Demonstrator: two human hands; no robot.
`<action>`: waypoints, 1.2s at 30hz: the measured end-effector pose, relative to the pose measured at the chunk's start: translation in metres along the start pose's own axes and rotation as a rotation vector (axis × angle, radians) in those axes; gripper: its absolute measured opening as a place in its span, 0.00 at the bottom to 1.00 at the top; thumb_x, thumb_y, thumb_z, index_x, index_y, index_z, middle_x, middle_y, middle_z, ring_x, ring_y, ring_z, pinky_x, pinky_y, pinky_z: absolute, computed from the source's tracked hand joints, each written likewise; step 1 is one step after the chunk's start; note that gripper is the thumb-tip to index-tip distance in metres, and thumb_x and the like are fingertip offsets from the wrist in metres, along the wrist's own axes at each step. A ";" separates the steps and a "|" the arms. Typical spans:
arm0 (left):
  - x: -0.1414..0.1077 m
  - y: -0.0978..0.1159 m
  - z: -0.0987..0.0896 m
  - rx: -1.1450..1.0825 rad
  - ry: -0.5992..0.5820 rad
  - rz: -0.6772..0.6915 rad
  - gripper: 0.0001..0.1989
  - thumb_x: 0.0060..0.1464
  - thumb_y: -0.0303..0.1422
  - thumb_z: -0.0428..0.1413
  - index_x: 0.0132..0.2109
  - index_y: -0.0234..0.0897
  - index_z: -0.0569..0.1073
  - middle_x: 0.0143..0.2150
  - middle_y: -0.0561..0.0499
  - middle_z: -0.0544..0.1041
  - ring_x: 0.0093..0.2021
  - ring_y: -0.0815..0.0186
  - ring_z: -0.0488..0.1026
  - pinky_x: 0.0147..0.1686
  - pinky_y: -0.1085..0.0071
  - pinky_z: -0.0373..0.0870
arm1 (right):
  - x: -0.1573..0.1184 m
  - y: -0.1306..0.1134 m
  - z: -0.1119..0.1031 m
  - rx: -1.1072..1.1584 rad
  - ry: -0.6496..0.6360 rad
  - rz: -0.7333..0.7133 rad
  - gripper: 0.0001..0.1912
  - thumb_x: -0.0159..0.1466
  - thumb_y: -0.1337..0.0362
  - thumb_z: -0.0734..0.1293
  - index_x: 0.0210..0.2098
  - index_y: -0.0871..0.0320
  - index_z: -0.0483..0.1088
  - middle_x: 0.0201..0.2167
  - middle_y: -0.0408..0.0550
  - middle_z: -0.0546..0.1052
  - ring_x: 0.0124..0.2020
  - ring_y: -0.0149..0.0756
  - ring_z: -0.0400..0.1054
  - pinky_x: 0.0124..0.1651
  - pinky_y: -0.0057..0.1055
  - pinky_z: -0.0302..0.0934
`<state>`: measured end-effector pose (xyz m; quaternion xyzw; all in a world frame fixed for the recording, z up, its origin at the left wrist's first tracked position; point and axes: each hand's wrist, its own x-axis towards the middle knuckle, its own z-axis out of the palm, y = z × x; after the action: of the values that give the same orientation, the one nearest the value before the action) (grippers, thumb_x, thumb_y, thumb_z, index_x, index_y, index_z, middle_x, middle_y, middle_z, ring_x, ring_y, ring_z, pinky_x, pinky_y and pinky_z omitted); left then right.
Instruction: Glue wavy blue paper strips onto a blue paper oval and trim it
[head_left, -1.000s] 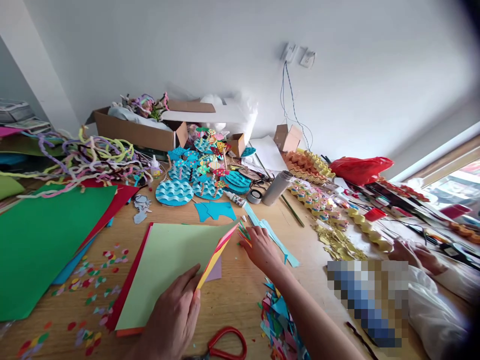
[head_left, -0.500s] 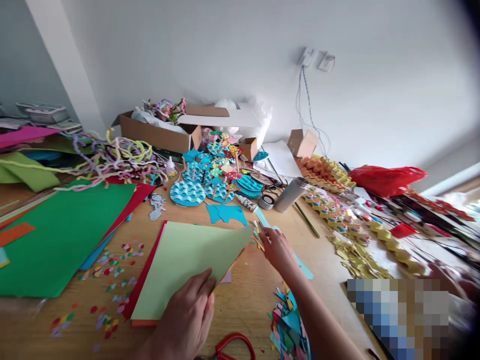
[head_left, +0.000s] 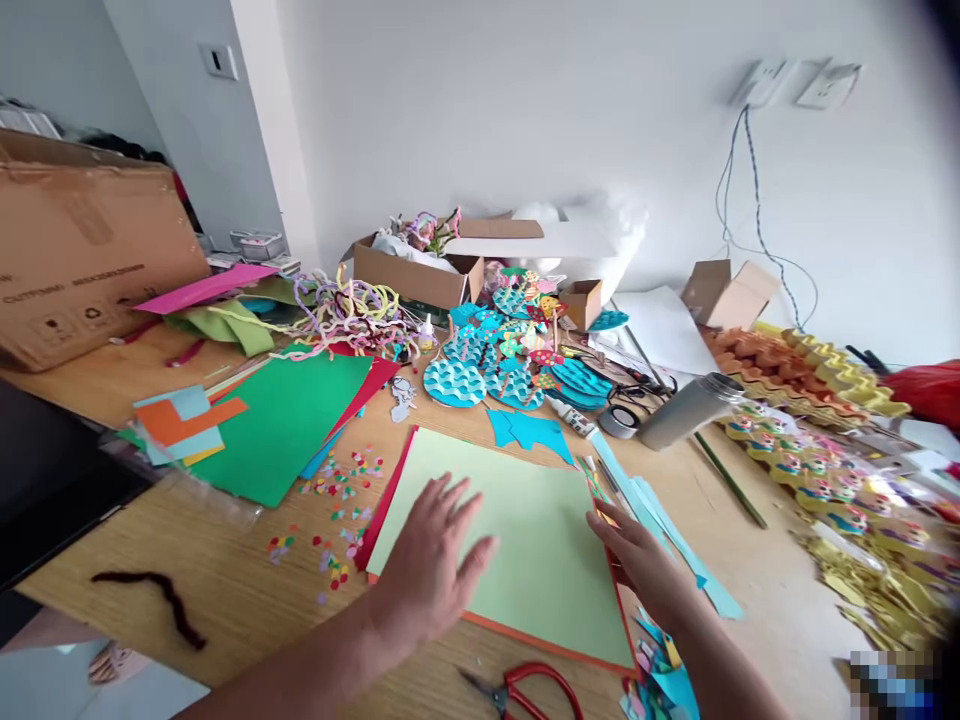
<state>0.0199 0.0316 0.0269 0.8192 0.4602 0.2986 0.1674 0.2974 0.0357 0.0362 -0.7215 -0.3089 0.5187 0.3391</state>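
A light green sheet of paper [head_left: 517,530] lies flat on a stack, with red and orange sheet edges showing under it. My left hand [head_left: 435,550] is over the sheet's left half, fingers spread and nothing in them. Along the stack's right edge is my right hand [head_left: 645,560], its fingers stretched out with the tips at the paper's edge; its thumb is hidden. Just below the stack lie scissors with red handles [head_left: 536,690]. Light blue paper strips [head_left: 652,510] run beside my right hand. Colourful paper scraps [head_left: 667,680] are gathered under my right forearm.
Confetti dots [head_left: 341,500] are scattered left of the stack, near a green sheet [head_left: 277,430]. Blue wavy crafts [head_left: 454,380], a glue bottle [head_left: 574,415], a tape roll [head_left: 621,420] and a grey bottle [head_left: 690,410] stand behind. A cardboard box [head_left: 90,250] is far left.
The view has turned left. The light green sheet's raised right corner now lies flat. My left hand has let go of its lower edge and spread; my right hand has come back to the right edge.
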 end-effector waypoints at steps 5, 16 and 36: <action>0.019 -0.041 -0.015 -0.165 0.146 -0.277 0.20 0.63 0.41 0.44 0.56 0.38 0.68 0.59 0.42 0.70 0.61 0.58 0.64 0.60 0.56 0.61 | 0.011 0.014 -0.004 -0.153 -0.034 -0.119 0.33 0.58 0.52 0.64 0.60 0.59 0.60 0.31 0.49 0.78 0.29 0.38 0.73 0.30 0.30 0.66; 0.021 -0.058 -0.024 -0.413 0.143 -0.421 0.21 0.62 0.44 0.42 0.51 0.39 0.70 0.53 0.44 0.74 0.57 0.60 0.68 0.56 0.60 0.65 | 0.015 0.032 -0.009 -0.313 0.088 -0.216 0.26 0.53 0.57 0.62 0.50 0.62 0.70 0.19 0.41 0.69 0.18 0.33 0.65 0.18 0.28 0.59; 0.022 -0.061 -0.028 -0.460 0.169 -0.482 0.21 0.60 0.47 0.43 0.49 0.39 0.71 0.55 0.44 0.72 0.57 0.59 0.66 0.57 0.60 0.62 | 0.013 0.029 -0.006 -0.161 0.114 -0.184 0.30 0.45 0.51 0.70 0.43 0.62 0.68 0.15 0.35 0.65 0.16 0.30 0.59 0.19 0.29 0.54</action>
<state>-0.0294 0.0822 0.0217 0.6000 0.5734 0.4132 0.3748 0.3091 0.0281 0.0070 -0.7431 -0.3947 0.4173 0.3433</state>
